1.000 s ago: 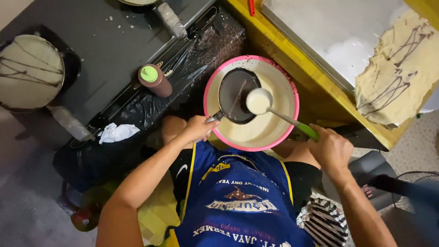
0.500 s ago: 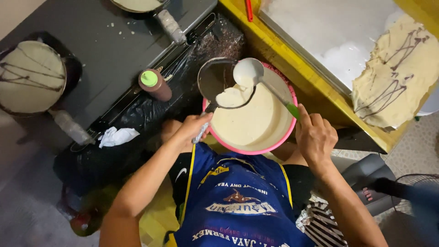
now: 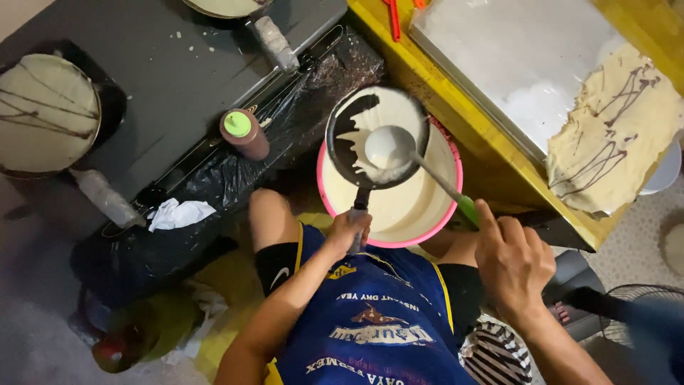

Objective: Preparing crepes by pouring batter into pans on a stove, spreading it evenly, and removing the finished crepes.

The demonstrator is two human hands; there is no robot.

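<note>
We see a small round black frying pan point(image 3: 376, 135), its inside half coated with pale batter, held level over a pink-rimmed round plastic basin point(image 3: 427, 214) of the same cream-coloured batter. The left hand point(image 3: 347, 232) is closed around the pan's dark handle, just below the pan. Above the pan sits the bowl of a metal ladle with a green handle point(image 3: 390, 148), and batter runs from it onto the pan's surface. The right hand point(image 3: 511, 264) grips the green end of that ladle, fingers curled, forefinger stretched along the shaft.

Left of the basin we find a brown squeeze bottle with a green cap point(image 3: 244, 134), standing upright on crumpled black plastic sheeting point(image 3: 214, 178), with a scrap of white tissue point(image 3: 178, 212) nearby. Farther left, a round pan holding a pale crepe streaked with chocolate point(image 3: 46, 114) rests on a dark grey cooktop point(image 3: 164, 64). To the right, a yellow wooden table point(image 3: 442, 100) carries a steel tray point(image 3: 520, 57) and a folded crepe with chocolate lines point(image 3: 613, 135).
</note>
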